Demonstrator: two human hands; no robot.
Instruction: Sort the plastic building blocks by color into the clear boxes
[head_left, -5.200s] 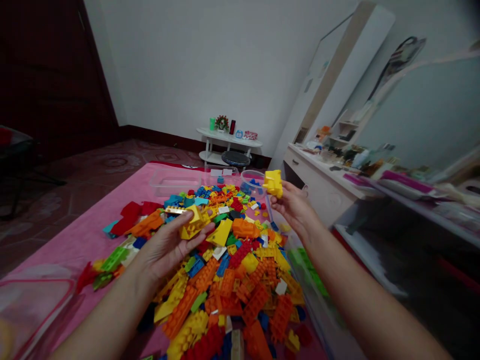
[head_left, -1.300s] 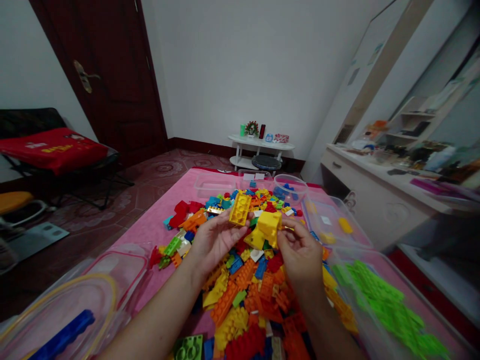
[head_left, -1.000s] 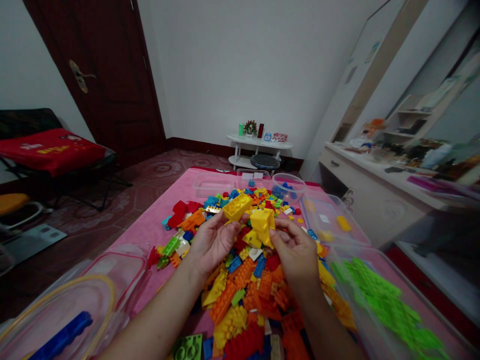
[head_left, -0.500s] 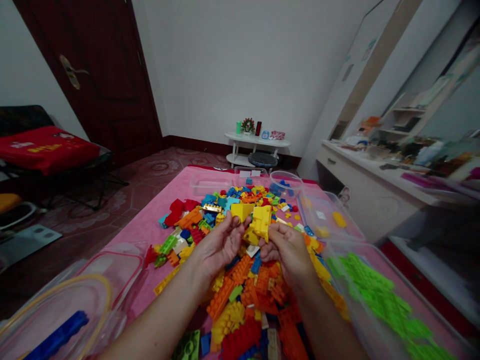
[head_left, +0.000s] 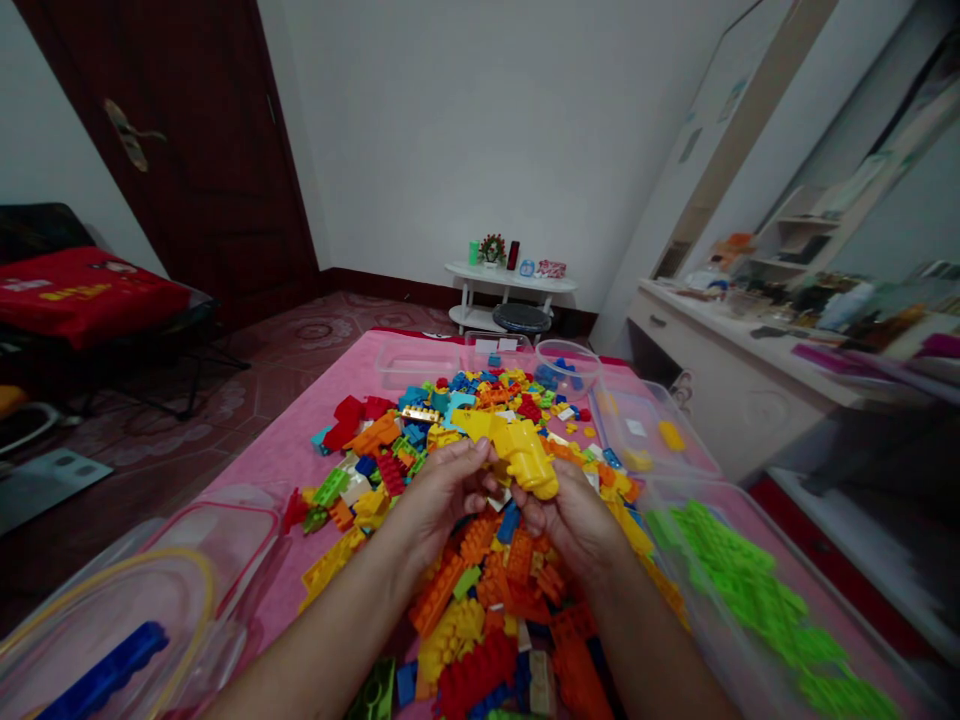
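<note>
My left hand (head_left: 450,492) has its thumb and fingers closed on a smooth yellow toy brick (head_left: 474,424) above the pile. Beside it, my right hand (head_left: 576,512) grips a bulkier yellow toy brick (head_left: 529,458) with rounded parts, tilted down to the right. The two yellow pieces touch or overlap; whether they are joined I cannot tell. Beneath both hands spreads a heap of mixed toy bricks, with orange bricks (head_left: 437,592) and a ridged red brick (head_left: 478,675) closest to me.
The heap covers a pink-topped table (head_left: 300,440). On the right stand a clear bin of green bricks (head_left: 750,575) and a clear tray with yellow bricks (head_left: 672,436). A blue brick (head_left: 109,672) lies in a clear container at the left. More clear tubs line the far edge.
The yellow piece in my right hand has turned, its lower end swinging right. Both yellow pieces are now closer together. The view has shifted slightly.
</note>
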